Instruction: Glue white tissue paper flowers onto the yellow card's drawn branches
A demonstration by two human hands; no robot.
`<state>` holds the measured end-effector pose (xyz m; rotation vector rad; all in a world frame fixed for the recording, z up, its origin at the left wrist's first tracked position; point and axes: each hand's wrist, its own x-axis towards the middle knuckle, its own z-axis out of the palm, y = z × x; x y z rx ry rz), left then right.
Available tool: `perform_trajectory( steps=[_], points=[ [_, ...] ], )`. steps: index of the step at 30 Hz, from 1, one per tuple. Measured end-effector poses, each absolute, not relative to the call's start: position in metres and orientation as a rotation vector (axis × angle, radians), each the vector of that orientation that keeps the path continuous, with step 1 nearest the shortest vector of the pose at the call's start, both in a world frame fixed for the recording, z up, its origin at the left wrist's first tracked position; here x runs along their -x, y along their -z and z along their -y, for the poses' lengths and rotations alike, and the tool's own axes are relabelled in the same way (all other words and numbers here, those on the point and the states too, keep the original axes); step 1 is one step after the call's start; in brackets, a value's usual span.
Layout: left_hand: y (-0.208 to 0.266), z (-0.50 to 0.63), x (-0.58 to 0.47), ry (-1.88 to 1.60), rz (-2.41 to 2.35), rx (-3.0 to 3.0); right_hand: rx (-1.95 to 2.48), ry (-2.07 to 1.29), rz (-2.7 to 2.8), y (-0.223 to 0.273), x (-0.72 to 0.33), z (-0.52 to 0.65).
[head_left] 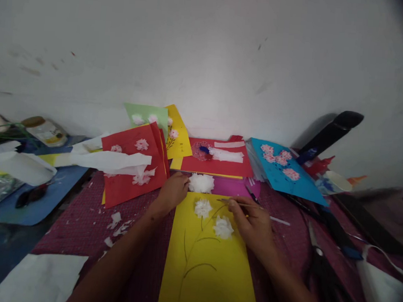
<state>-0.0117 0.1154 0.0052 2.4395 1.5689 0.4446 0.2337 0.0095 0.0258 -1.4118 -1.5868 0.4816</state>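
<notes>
A sheet of yellow paper lies before me, marked with thin dark stem lines. Two white tissue-paper flowers, one at the upper left and one to its right, sit on its upper part. Just past the sheet's far edge is a third, fuller white paper flower. My left hand is closed, its fingertips at the left side of that flower. My right hand pinches a slim stick, its tip pointing left over the sheet's top edge; whether it is a pencil or a brush I cannot tell.
Red cards with paper flowers and white strips lie at left, beside paper scraps. A red sheet lies at the back, a blue flower card behind right. Scissors rest at right; a jar lies far left.
</notes>
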Motion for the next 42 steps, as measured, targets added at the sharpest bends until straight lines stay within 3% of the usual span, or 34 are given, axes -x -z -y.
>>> perform_trajectory(
  steps=[16, 26, 42],
  points=[
    [-0.009, -0.112, 0.025, -0.630, -1.535, -2.340, 1.370, -0.561, 1.590, -0.027, -0.228, -0.010],
    [-0.022, -0.065, 0.005, -0.936, -1.093, -1.039, 1.161, -0.878, 1.401, -0.041, -0.215, -0.001],
    [-0.025, -0.047, -0.003, -0.883, -0.958, -0.934, 1.147, -0.958, 1.459, -0.046, -0.206, 0.006]
  ],
)
